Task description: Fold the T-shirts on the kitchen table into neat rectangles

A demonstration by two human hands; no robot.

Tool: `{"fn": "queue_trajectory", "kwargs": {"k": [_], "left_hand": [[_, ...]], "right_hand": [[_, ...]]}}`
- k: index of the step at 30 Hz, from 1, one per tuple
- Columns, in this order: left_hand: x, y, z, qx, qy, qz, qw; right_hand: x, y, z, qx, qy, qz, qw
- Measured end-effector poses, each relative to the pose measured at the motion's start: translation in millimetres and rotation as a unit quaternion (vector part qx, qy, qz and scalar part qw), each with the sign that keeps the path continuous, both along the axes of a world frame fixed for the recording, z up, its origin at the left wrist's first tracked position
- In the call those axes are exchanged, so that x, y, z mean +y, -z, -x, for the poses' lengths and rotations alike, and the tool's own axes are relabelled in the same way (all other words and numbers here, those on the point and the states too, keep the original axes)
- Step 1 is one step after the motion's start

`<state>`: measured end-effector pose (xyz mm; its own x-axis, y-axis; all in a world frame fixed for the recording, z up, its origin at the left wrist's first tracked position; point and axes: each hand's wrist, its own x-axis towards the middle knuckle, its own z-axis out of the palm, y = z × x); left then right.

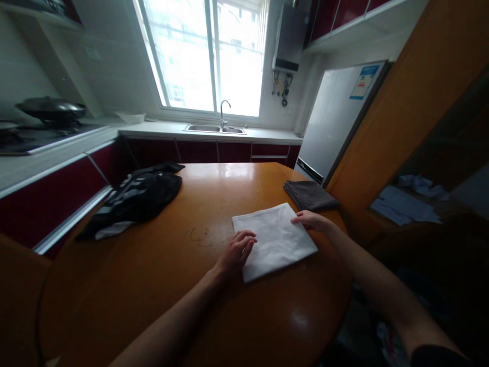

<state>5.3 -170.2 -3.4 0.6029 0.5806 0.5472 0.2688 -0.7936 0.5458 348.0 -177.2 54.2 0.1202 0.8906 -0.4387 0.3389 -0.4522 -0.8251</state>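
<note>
A folded white cloth lies flat on the orange-brown wooden table, its top slightly wrinkled. My left hand rests at its left edge, fingers loosely bent and apart over the fabric, gripping nothing that I can see. At the upper right edge, my right hand has thumb and fingers closed on the cloth's border. Just beyond that hand lies a folded dark grey cloth. Across the table to the left is a crumpled black garment with white stripes.
The table has a rounded edge. Behind it runs a counter with a sink and faucet below a window. A covered wok sits on the stove at left. At right are a fridge and a shelf with papers.
</note>
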Motion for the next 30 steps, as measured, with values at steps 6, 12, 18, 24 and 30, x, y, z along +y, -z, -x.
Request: {"fn": "queue_trajectory", "kwargs": {"k": [6,12,18,24,30], "left_hand": [[5.4,1.2,1.9,-0.018,-0.019,0.000,1.000],[10.7,5.4,2.2,-0.042,-0.028,0.030,0.998],[14.2,13.4,-8.9,-0.099,-0.049,0.151,0.982],[24.5,20.9,-67.3,-0.225,-0.020,0.401,0.888],[9.8,8.7,-157.1,-0.328,0.103,0.632,0.694]], "right_hand": [[-3.0,-10.0,8.4,0.113,-0.009,0.003,0.994],[-7.1,-28.0,17.4,0.162,0.011,-0.031,0.986],[-8.7,-84.4,36.7,0.156,0.068,-0.105,0.980],[-6.3,-153.6,39.1,0.078,0.077,-0.140,0.984],[-6.2,-212.6,7.2,-0.006,0.061,-0.143,0.988]]}}
